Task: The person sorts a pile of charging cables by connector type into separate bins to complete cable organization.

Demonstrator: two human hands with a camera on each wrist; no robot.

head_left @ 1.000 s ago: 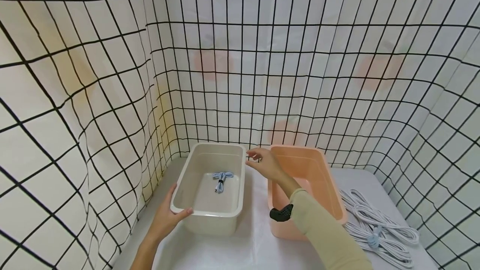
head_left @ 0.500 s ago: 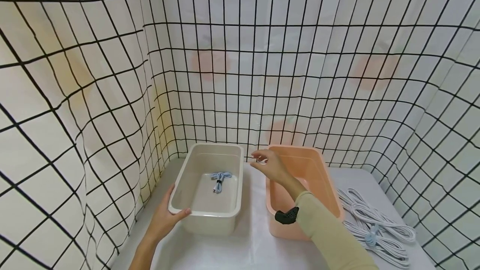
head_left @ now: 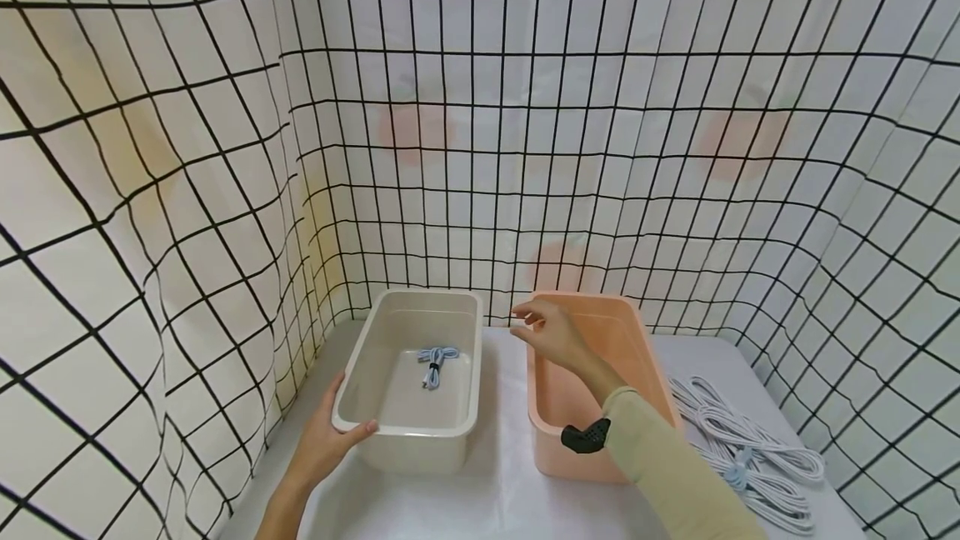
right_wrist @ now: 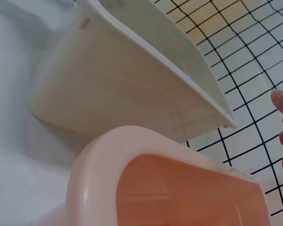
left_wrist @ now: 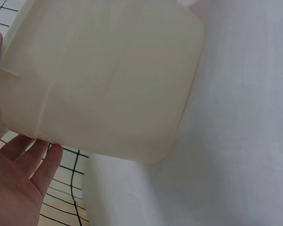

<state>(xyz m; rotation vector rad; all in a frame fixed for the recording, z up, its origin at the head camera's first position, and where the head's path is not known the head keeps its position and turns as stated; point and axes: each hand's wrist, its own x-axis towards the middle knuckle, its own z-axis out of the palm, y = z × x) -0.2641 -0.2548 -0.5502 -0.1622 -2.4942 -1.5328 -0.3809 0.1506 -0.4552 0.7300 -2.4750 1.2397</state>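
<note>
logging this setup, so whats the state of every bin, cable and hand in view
Cream rectangular plastic bin: upright, no lid
Peach-orange rectangular plastic bin: upright, no lid
Thin light-blue cable: folded, fastened with a black tie, inside the cream bin
Long white cables: coiled, light-blue tie visible, beside the orange bin
Left hand: holding the cream bin's near corner
Right hand: fingers curved, nothing visibly held
</note>
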